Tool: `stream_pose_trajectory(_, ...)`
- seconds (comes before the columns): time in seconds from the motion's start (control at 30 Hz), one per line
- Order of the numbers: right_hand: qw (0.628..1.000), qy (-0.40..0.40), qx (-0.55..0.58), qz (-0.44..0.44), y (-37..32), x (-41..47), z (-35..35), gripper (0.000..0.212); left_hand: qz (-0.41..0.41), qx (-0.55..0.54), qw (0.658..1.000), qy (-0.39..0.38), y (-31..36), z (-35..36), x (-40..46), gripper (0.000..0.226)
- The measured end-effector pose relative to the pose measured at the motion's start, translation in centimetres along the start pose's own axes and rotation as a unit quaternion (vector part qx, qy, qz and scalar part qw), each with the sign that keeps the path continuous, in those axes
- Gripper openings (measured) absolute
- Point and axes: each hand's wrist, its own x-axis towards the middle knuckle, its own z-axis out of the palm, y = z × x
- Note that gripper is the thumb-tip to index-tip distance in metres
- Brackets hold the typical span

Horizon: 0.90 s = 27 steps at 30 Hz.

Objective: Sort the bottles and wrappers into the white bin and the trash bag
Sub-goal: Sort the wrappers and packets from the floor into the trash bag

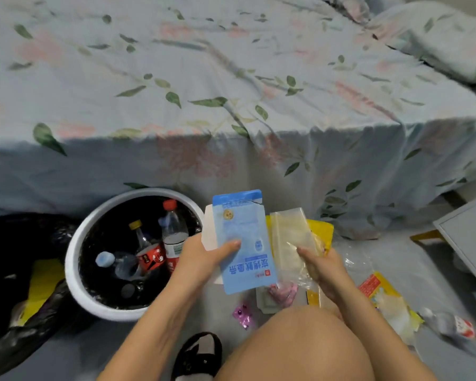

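Observation:
My left hand (204, 257) grips a light blue snack wrapper (242, 237) with a white card behind it, held upright just right of the white bin (74, 240). My right hand (322, 268) holds a clear plastic wrapper (291, 237) together with a yellow one (323, 226). The bin is lined in black and holds several plastic bottles (173, 229). The black trash bag (19, 270) lies at the far left with a yellow wrapper (43, 281) inside. More wrappers (388, 298) and a bottle (451, 323) lie on the floor at the right.
A bed with a floral sheet (231, 92) fills the space ahead. A grey cabinet (467, 235) stands at the right edge. A pink wrapper (243, 314) lies on the floor by my knee (300, 345), and a black slipper (198, 353) is below.

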Motion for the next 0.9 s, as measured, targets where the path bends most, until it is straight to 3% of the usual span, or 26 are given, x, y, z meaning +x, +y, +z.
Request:
stream_pose_trajectory(0.2, 0.995, -0.079, 0.014, -0.059, -9.7, -4.0, 5.3, 0.011, 0.033, -0.043, 0.994, 0.091, 3.2, -8.4, -3.3, 0.021)
stream_pose_trajectory(0.43, 0.971, -0.205, 0.010, -0.126, -16.7, -11.9, 15.4, 0.001, 0.014, -0.076, 0.969, 0.233, 2.0, -21.5, -7.2, 0.031)
stream_pose_trajectory(0.53, 0.960, -0.251, 0.025, -0.121, -16.6, -14.0, 19.5, 0.011, -0.003, -0.077, 0.956, 0.282, 0.4, -26.2, -8.7, 0.021)
stream_pose_trajectory(0.67, 0.955, -0.285, 0.042, -0.069, -13.4, -15.1, 23.3, 0.016, -0.052, -0.092, 0.938, 0.329, -2.9, -31.0, -8.9, 0.026)
stream_pose_trajectory(0.9, 0.948, -0.309, 0.044, -0.054, -11.5, -15.2, 25.8, 0.020, -0.119, -0.082, 0.919, 0.367, -6.2, -34.8, -4.0, 0.030)
